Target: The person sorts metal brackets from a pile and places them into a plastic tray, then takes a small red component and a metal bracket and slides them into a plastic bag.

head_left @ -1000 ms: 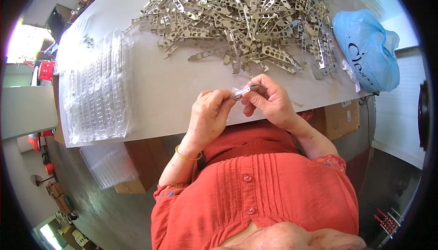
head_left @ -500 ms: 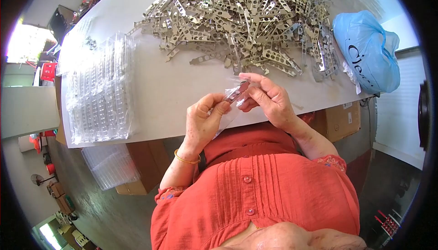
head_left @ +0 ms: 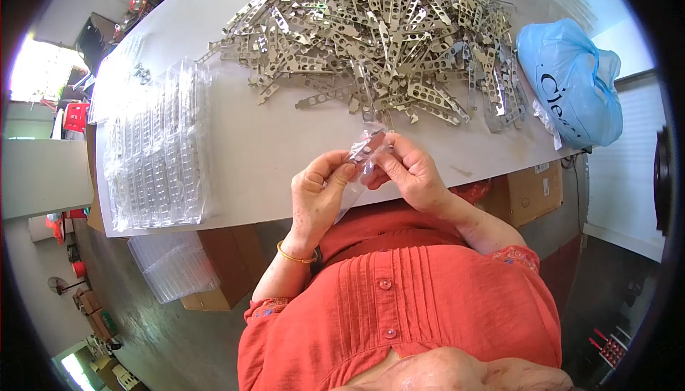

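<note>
Through my remote feed, a big heap of perforated metal strips [head_left: 385, 34] lies across the table [head_left: 246, 141], its near edge just beyond the hands. To the left I see clear plastic trays [head_left: 160, 148]; to the right, a knotted blue bag [head_left: 571, 84] stands beside the heap. A cardboard box [head_left: 531, 195] sits below the table's edge.

The strip being handled [head_left: 362, 150] is over the table's near edge, slanted, shiny and reddish in places, with clear film [head_left: 347, 202] around it and hanging below. The left hand [head_left: 317, 191] pinches its lower end between thumb and fingers; the right hand [head_left: 414, 173] grips the film near the upper end.

Glare and crinkles blur the strip's outline, fingers cover part of it, and I cannot tell how far the film encloses it.
</note>
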The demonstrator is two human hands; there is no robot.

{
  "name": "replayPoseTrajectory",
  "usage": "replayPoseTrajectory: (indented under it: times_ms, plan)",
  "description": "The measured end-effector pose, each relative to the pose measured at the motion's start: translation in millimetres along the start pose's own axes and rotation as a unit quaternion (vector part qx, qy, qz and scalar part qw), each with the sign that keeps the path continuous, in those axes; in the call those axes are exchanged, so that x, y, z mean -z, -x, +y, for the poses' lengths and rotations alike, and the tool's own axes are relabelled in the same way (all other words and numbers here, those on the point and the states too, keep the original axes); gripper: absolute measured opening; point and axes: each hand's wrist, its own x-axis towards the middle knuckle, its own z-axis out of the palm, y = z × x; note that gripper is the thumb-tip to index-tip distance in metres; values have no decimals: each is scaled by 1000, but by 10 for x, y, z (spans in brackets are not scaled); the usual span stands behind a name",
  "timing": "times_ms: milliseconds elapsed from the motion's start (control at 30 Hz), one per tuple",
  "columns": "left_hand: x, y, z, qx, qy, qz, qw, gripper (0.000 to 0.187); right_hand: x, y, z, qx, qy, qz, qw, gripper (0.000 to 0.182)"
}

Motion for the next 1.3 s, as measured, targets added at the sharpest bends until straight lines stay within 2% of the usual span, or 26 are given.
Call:
replayPoseTrajectory:
  times_ms: [133, 233, 300, 333, 400, 433, 500, 567, 633, 700, 767, 833, 867, 967, 1000, 1100, 1233, 1300]
  plan:
    - [28, 18, -2, 5, -16, -4, 1000, 15, 46, -1, -27, -1, 23, -14, 1000, 20]
    - [67, 20, 33, -1, -79, -12, 997, 15, 58, -15, -166, 20, 88, 22, 996, 18]
    - [62, 10, 20, -8, -123, -16, 992, 15, 85, -50, -220, 72, 172, 31, 982, 17]
    - [59, 6, -27, -9, -108, -27, 994, 15, 90, -53, -214, 71, 172, 31, 982, 17]
    - [48, 12, -59, -14, -94, -30, 995, 15, 90, -91, -214, 6, 71, -14, 997, 14]
    - [36, 15, -55, -11, -103, -37, 994, 16, 83, -102, -230, 10, 72, -24, 997, 14]
    - [51, -12, 3, -17, -119, -21, 992, 17, 60, -92, -256, -53, 128, 16, 990, 11]
    - [99, -12, 89, -61, -188, -31, 980, 22, 61, -90, -182, -2, 114, 35, 993, 8]
    - [211, -29, 65, -59, -194, -9, 979, 29, 128, -126, -124, 30, 88, 49, 995, 7]
    - [311, -49, 54, -79, -227, -34, 970, 33, 175, -144, -157, 28, 89, 61, 994, 7]
    - [358, -35, 66, -47, -222, -22, 974, 35, 173, -145, -179, 27, 97, 81, 992, 7]
    - [375, -29, 65, 1, -144, -46, 989, 34, 191, -145, -149, 31, 97, 80, 992, 9]
    - [365, -26, 41, 10, -92, -35, 995, 28, 194, -146, -136, 35, 96, 67, 993, 9]
    - [387, -35, 59, 35, -66, -41, 996, 20, 217, -144, -105, 23, 90, 64, 994, 10]
    - [397, -31, 84, 16, -78, -40, 996, 14, 232, -144, -94, 20, 88, 60, 994, 11]
    - [407, -58, 57, -12, -79, -45, 996, 11, 235, -137, -92, 15, 85, 51, 995, 12]
    - [356, -96, -4, -22, -37, -17, 999, 9, 227, -110, -85, 12, 79, 48, 996, 13]
    - [343, -113, -40, 1, -38, -32, 999, 8, 221, -100, -56, 16, 72, 73, 995, 13]
